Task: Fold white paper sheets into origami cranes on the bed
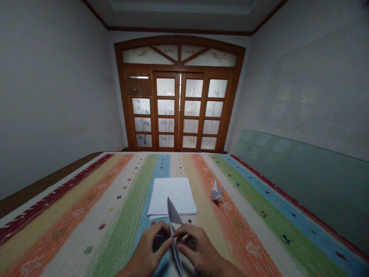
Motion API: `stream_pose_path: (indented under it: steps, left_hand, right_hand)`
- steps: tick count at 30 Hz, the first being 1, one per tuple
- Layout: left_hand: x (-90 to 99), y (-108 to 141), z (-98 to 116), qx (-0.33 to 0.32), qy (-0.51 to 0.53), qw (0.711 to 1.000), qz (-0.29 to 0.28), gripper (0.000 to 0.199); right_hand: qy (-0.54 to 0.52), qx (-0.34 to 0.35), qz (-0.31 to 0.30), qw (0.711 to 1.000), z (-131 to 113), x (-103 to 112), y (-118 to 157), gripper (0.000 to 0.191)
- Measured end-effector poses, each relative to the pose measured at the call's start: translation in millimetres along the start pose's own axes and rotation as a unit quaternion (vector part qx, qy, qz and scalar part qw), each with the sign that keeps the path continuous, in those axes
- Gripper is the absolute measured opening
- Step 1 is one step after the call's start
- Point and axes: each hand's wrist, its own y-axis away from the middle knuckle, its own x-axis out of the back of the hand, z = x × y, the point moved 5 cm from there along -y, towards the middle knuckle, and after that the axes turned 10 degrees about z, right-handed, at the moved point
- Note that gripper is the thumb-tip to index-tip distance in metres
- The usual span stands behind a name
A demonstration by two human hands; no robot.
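Observation:
A partly folded piece of white paper (173, 214) stands upright between my hands, its pointed tip aimed away from me. My left hand (152, 246) pinches it from the left side with thumb and index finger. From the right, my right hand (197, 246) grips the same paper, also with thumb and fingers closed. The paper's lower part runs down between the hands to the bottom edge of the view. Just beyond lies a stack of white paper sheets (173, 192). A small finished-looking folded paper figure (216, 193) with pointed tips rests to the right of the stack.
A striped, multicoloured tablecloth (115, 207) covers the table. Along the right side stands a pale green panel (302, 169) against the wall. Wooden double doors with glass panes (180, 111) are at the far end of the room.

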Motion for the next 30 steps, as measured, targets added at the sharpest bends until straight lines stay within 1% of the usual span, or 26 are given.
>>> stream_pose_path:
  steps: [4, 7, 10, 14, 21, 25, 30]
  left_hand:
    - [-7.6, 2, -8, 0.054, 0.07, 0.996, -0.006, 0.025]
    - [-9.8, 2, -14, 0.081, 0.089, 0.993, 0.001, 0.029]
    - [-11.4, 2, -17, 0.097, 0.103, 0.99, -0.004, 0.035]
    - [-12.5, 1, -17, 0.104, 0.116, 0.988, -0.01, 0.039]
    - [-11.0, 1, -13, 0.101, 0.11, 0.989, -0.011, 0.039]
    - [-11.2, 3, -17, 0.099, 0.112, 0.989, -0.011, 0.037]
    - [-12.3, 4, -21, 0.104, 0.154, 0.982, 0.001, 0.038]
  right_hand:
    - [-0.056, -0.024, 0.012, 0.998, 4, -4, -1, 0.016]
    - [-0.071, -0.03, 0.027, 0.997, 7, -6, -2, 0.014]
    - [-0.074, -0.035, 0.037, 0.996, 9, -7, -2, 0.015]
    - [-0.078, -0.041, 0.035, 0.996, 10, -8, -1, 0.016]
    - [-0.077, -0.028, 0.037, 0.996, 8, -7, -2, 0.013]
    - [-0.084, -0.018, 0.034, 0.996, 5, -6, -1, 0.014]
    - [-0.087, -0.013, 0.043, 0.995, 3, -6, -1, 0.015]
